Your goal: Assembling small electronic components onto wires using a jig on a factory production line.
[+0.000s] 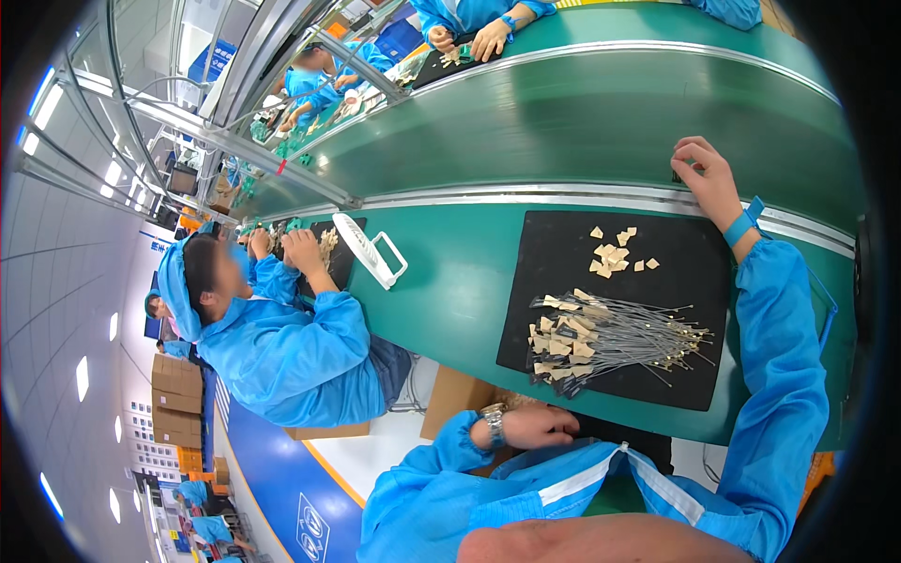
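Note:
My right hand (710, 178) reaches out over the green conveyor belt (582, 122), its fingers curled in a pinch. Something small and dark shows at the fingertips, too small to name. At the table's near edge my left hand (542, 426) rests low by my lap, fingers curled together and nothing visible in them. Between the hands lies a black mat (554, 249). On it sits a bundle of thin grey cables (629, 330) with cream tabs at one end and small yellowish tips at the other. Several loose cream pieces (612, 255) lie beyond the bundle.
A white fan-like device (370, 251) stands on the green table (441, 291) to the left. A co-worker (282, 347) in blue sits beside it. A metal rail (526, 194) divides table from belt. Across the belt another person's hands (474, 39) work. A cardboard box (455, 399) stands below.

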{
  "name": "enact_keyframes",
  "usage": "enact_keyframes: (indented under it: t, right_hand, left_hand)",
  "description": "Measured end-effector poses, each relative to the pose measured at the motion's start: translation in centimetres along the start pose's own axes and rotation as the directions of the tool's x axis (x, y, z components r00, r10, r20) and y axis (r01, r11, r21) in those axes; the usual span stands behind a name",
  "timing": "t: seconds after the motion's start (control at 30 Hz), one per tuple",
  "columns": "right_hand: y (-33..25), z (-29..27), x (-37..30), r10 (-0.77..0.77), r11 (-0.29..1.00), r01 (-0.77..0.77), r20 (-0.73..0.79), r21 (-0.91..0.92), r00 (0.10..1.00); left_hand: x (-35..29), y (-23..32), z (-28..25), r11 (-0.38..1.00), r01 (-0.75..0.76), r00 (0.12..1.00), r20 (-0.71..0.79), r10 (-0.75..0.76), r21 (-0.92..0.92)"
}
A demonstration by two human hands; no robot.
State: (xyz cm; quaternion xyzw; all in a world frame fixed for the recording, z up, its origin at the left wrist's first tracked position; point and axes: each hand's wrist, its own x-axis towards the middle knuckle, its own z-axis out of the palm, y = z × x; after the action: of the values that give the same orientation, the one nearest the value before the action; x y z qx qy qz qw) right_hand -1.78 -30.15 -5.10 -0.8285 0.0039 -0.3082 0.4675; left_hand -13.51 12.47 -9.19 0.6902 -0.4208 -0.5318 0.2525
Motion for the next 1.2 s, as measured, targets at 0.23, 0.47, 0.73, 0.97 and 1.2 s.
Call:
enact_keyframes:
  t: [0.23, 0.47, 0.73, 0.97, 1.2]
  right_hand:
    - [-0.7, 0.0, 0.2, -0.031, 0.999, 0.031, 0.003, 0.016, 1.0]
    - [0.4, -0.2, -0.1, -0.019, 1.0, 0.019, -0.007, -0.004, 1.0]
    - [-0.6, 0.9, 0.4, -0.027, 1.0, 0.027, 0.007, -0.004, 1.0]
    - [-0.1, -0.3, 0.3, -0.036, 0.998, 0.035, -0.01, -0.051, 0.999]
    - [-0.1, 0.0, 0.0, 0.006, 0.999, -0.006, 0.014, 0.034, 1.0]
  left_hand:
    - [-0.5, 10.2, -3.7, 0.823, -0.558, 0.83, 0.05, 0.556, 0.104]
    - [-0.4, 8.1, -15.5, 0.883, -0.169, 0.564, -0.692, 0.451, 0.438]
    - [0.0, -4.3, -25.3, 0.894, 0.266, 0.32, -0.908, 0.27, 0.36]
    - [1.8, 0.0, -22.8, 0.959, 0.056, 0.413, -0.881, 0.232, 0.278]
    - [4.2, 6.0, -22.1, 0.803, -0.082, 0.647, -0.581, 0.494, 0.591]
